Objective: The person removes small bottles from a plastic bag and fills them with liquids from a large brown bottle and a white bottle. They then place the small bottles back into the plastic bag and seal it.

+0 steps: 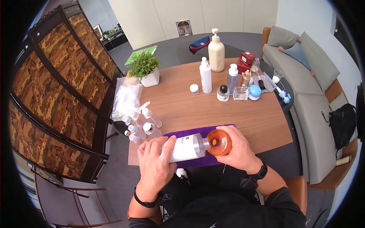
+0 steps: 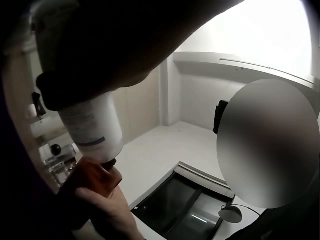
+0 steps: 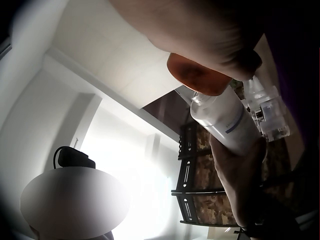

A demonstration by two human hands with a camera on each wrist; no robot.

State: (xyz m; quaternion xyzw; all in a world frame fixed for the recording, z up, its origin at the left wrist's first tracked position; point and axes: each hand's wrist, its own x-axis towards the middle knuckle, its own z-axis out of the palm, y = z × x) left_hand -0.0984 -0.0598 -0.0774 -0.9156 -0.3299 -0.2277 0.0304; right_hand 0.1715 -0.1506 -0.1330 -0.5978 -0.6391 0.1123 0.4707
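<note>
My left hand (image 1: 155, 159) grips a clear bottle (image 1: 186, 147) with a white label, tipped almost on its side and pointing right. In my right hand (image 1: 242, 150) is an amber see-through round container (image 1: 225, 143), its near face turned to the bottle. The bottle's open neck sits right at the container. In the left wrist view the bottle (image 2: 95, 127) slants down to the amber container (image 2: 95, 177), which the right thumb and fingers hold. From the right wrist, the container's rim (image 3: 195, 75) overlaps the bottle neck. A purple mat (image 1: 197, 162) lies beneath both.
Several small clear bottles (image 1: 152, 131) stand at the left, near a plastic bag (image 1: 127, 99) and a potted plant (image 1: 146, 68). Farther back are a white spray bottle (image 1: 205, 78), a large pump bottle (image 1: 216, 53), a blue-lidded jar (image 1: 254, 92) and red boxes (image 1: 247, 59).
</note>
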